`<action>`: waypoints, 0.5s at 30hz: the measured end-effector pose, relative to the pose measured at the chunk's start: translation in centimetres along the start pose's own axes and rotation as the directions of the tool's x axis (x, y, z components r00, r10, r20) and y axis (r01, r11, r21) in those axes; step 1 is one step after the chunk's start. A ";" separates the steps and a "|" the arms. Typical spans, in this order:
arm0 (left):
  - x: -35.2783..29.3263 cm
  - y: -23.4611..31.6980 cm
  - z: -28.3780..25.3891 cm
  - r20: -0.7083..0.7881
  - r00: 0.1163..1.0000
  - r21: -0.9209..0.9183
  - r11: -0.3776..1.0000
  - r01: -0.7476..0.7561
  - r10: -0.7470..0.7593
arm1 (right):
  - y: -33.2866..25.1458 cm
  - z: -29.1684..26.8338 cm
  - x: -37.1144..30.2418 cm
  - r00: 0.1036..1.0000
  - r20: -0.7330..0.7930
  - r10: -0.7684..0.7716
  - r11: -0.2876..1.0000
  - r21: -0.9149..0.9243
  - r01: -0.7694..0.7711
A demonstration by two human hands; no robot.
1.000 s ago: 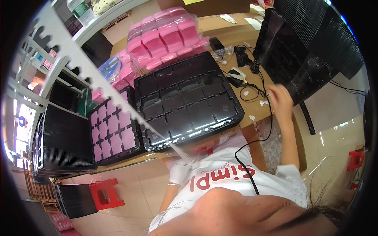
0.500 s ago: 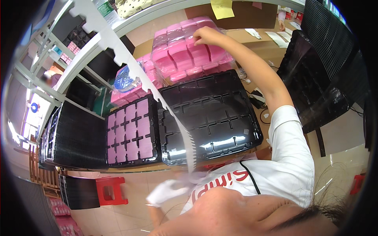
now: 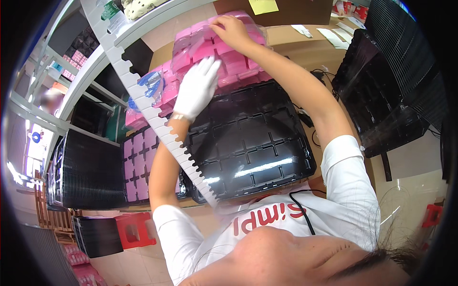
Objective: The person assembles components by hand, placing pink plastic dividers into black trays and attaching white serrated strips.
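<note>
A pink stack [image 3: 234, 59] of soft-looking blocks, wrapped in clear plastic, lies at the back of the table. My right hand [image 3: 234, 33], bare, reaches over its top, with the fingers closed on the plastic wrap [image 3: 198, 40]. In a white glove, my left hand [image 3: 196, 90] is at the stack's front left side, fingers stretched out and nearly together. Below both hands lies a black moulded tray [image 3: 248, 143] with cross-shaped ridges. To its left is another black tray filled with pink pieces [image 3: 138, 162], partly hidden by my left forearm.
A notched white strip [image 3: 157, 121] cuts diagonally across the view. Black trays are stacked at the left [image 3: 90, 167], and more black trays [image 3: 377, 95] stand at the right. A blue plastic-wrapped bundle [image 3: 151, 86] lies beside the pink stack. Below is a red stool [image 3: 136, 231].
My left hand has risen from low near my body to the pink stack. My right hand has moved slightly left and up across the stack. The white strip has shifted in view.
</note>
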State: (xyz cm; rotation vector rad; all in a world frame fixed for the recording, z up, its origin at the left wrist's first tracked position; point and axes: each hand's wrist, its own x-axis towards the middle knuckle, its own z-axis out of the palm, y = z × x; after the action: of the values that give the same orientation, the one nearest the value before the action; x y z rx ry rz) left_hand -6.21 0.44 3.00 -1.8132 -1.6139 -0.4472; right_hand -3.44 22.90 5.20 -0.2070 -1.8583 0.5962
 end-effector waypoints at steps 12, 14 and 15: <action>-10.1 -1.2 2.7 0.337 0.583 -0.586 0.320 0.745 -0.739 | -4.1 -13.9 -13.6 0.920 0.064 0.387 0.920 0.040 -0.390; -10.8 -2.7 -0.2 0.800 0.171 -0.600 -0.773 0.207 -0.575 | -5.2 -15.7 -13.1 0.581 0.230 0.781 0.504 0.318 -0.803; -9.1 -1.7 -2.3 0.786 0.296 -0.612 -0.751 0.247 -0.543 | -3.4 -16.2 -13.5 0.569 0.225 0.791 0.493 0.316 -0.811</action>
State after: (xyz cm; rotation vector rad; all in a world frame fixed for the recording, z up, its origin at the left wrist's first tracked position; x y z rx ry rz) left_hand -9.06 -7.79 -0.78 -0.4362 -2.0389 -3.4553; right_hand 16.91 19.20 -0.17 -0.8380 -1.5544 1.6304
